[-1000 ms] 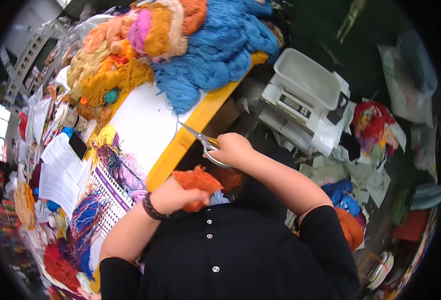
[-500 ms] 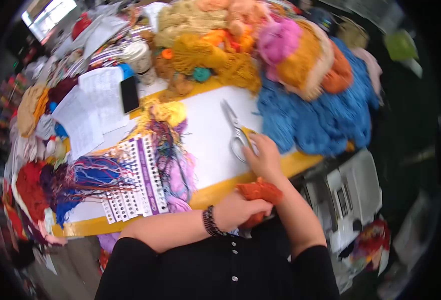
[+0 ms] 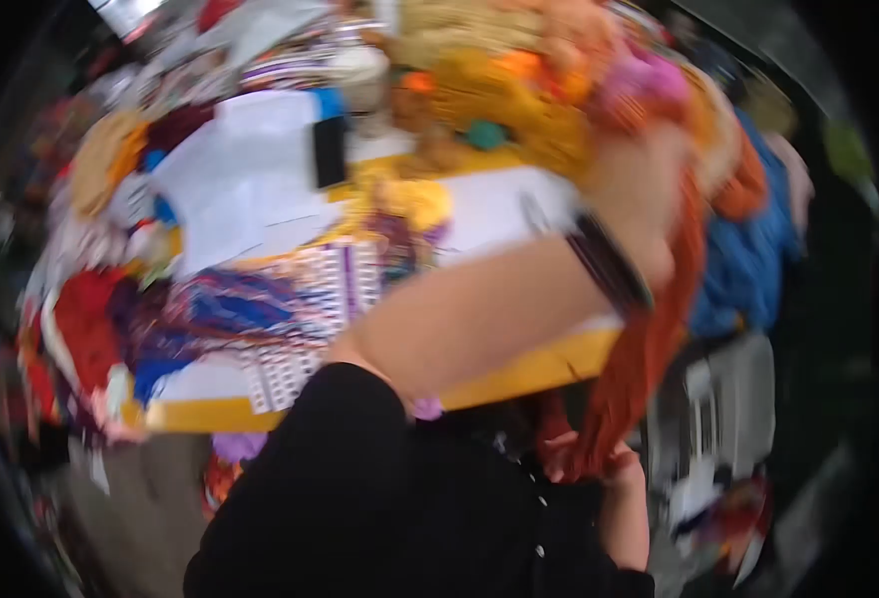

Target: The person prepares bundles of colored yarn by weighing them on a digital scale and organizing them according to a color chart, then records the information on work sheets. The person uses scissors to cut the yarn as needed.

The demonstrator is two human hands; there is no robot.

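Note:
My left hand (image 3: 654, 184), with a dark bracelet at its wrist, is raised over the right side of the table and smeared by motion. It grips the upper end of a rust-orange yarn skein (image 3: 644, 369), which stretches down in a long band. At the lower end, close to my body, my right hand (image 3: 622, 466) is closed around the strands. Scissors (image 3: 536, 212) lie on the white tabletop behind my left wrist, mostly covered by the arm. Beneath my left forearm is a punched thread card (image 3: 350, 279) with colored threads.
Blue yarn (image 3: 743, 269) hangs at the right edge, near mustard yarn (image 3: 514, 105) heaped at the back. Papers (image 3: 250, 179) and a black phone (image 3: 329, 153) lie left of center. Red yarn (image 3: 95, 324) sits far left. A grey plastic container (image 3: 728, 419) stands below the table's right side.
My left hand has swung up and right, drawing the bunched orange skein out long. My right hand has left the scissors and come down to the skein's lower end. The view has shifted.

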